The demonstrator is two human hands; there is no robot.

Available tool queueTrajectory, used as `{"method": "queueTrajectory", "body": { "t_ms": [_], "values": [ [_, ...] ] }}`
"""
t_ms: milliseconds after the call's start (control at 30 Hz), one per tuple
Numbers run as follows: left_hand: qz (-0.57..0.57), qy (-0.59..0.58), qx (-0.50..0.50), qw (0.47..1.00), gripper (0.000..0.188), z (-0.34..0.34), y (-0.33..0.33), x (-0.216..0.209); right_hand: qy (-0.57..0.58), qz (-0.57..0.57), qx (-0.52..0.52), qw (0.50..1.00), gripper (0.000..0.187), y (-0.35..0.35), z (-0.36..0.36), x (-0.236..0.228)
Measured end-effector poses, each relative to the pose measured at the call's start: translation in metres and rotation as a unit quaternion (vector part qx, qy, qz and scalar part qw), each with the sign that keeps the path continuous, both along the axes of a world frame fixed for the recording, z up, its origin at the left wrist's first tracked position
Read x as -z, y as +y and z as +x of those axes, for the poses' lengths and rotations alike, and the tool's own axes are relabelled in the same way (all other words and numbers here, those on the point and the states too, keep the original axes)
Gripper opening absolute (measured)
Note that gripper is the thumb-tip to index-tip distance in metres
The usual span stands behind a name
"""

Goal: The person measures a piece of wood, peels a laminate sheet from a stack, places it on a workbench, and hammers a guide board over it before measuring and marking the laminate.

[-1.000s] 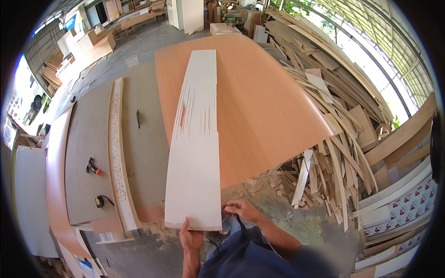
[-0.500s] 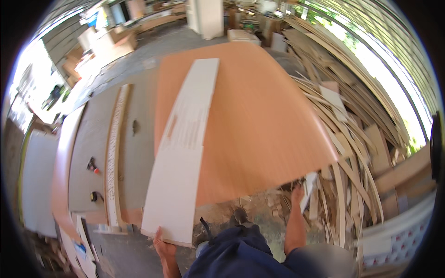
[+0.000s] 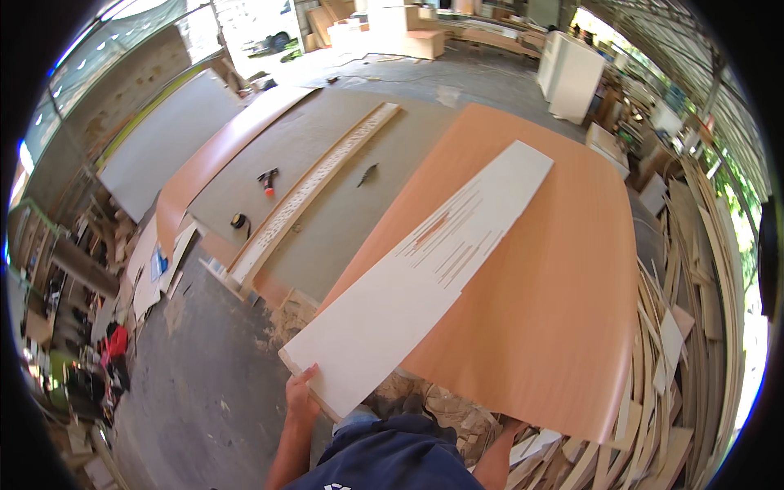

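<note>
Left hand [image 3: 302, 398] clamped, right hand [image 3: 513, 427] too hidden to tell: the broad orange sheet [image 3: 547, 327] apparently bears the brown-streaked white board [image 3: 367, 314] lying aslant over it, its near end overhanging into the left-hand clasp, presumably for easier holding.

Left hand [image 3: 300, 398]: fingers hidden beneath the white panel [image 3: 367, 318], lower centre.
Right hand [image 3: 513, 426]: mostly hidden at the orange sheet's [image 3: 539, 310] lower edge; grip cannot be told.
Forearms [image 3: 287, 454]: cut off by the bottom edge.
Dark blue shirt [image 3: 392, 461]: cut off there too.
Dark item [image 3: 367, 174] on the grey board [image 3: 343, 237], upper centre: too small to tell.
Clutter [image 3: 82, 380], lower left: blurred.
Wood pile [image 3: 692, 282], lower right: cut off by the bottom edge.
</note>
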State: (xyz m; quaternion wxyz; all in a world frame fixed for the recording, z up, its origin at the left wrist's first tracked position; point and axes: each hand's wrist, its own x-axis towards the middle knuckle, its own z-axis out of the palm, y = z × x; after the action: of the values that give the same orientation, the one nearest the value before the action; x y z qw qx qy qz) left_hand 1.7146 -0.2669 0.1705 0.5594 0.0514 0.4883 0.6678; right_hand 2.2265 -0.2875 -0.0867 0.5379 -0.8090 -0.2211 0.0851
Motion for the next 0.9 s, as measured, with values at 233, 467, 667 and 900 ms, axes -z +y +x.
{"method": "queueTrajectory", "body": {
  "t_ms": [233,467,667,900],
  "values": [
    [-0.026,0.028,-0.062,0.997,0.038,-0.014,-0.017,0.001,0.012,-0.022,-0.014,1.000,0.047,0.015,-0.001,-0.006],
    [-0.043,0.060,-0.077,0.994,0.035,-0.014,-0.016,-0.008,0.023,-0.046,-0.007,0.999,0.037,0.004,0.003,-0.009],
    [-0.016,0.100,-0.124,0.987,0.033,-0.012,-0.006,-0.023,0.031,-0.145,0.015,0.989,0.030,-0.058,-0.005,-0.007],
    [0.034,0.149,-0.159,0.975,0.032,-0.042,0.022,-0.055,-0.013,-0.203,-0.388,0.899,0.026,-0.056,-0.136,-0.187]
  ]
}}
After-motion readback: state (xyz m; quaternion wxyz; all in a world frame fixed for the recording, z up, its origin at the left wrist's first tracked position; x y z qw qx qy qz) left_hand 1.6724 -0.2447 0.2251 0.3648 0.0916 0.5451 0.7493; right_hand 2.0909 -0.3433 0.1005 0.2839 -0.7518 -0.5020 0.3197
